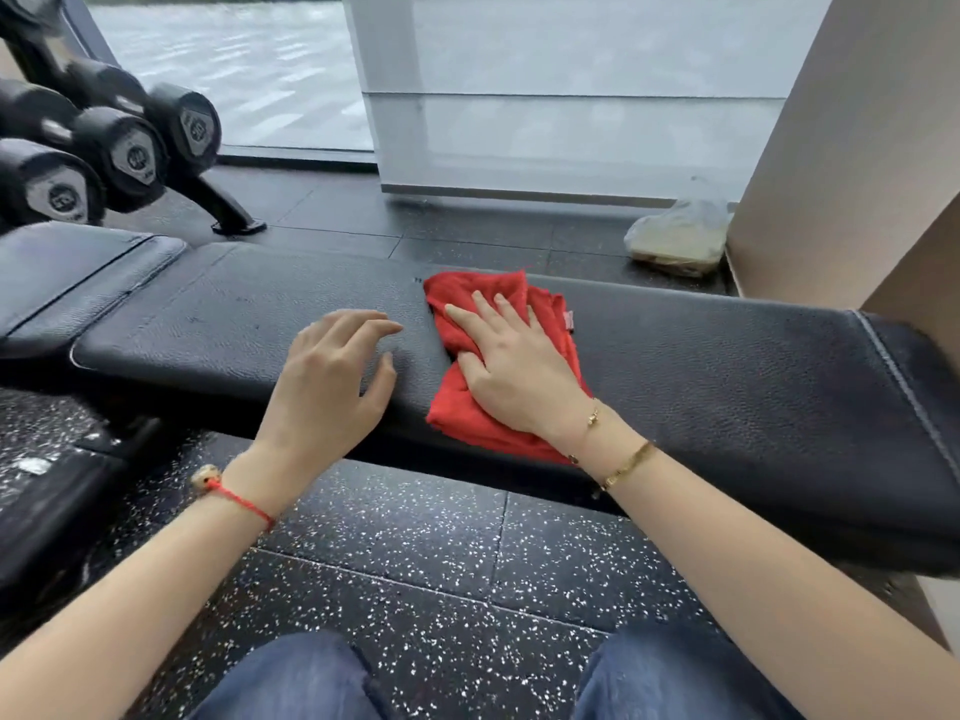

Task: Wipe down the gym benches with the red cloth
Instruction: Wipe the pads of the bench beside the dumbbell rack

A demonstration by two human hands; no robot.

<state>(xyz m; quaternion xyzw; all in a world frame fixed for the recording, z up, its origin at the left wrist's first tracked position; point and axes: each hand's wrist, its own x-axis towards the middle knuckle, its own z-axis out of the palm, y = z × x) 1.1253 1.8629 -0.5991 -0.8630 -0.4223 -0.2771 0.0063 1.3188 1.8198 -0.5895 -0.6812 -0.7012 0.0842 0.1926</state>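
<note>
**Two hands on one bench, cloth at centre frame**

Right hand [511, 371] flat, fingers spread, pressing cloth [498, 366] onto bench [727, 376] pad, likely to keep the folded fabric bearing evenly while wiping. Left hand [332, 376] empty, fingers loosely apart, resting on pad just left of cloth, probably as a brace. Second pad [67, 278] at left edge, dumbbells [124, 142] upper left.

Rack: black hexagonal dumbbells [130, 148] on a dark metal stand, far left.
Floor: clear plastic bag [678, 236] beside a beige wall panel [852, 148].
</note>
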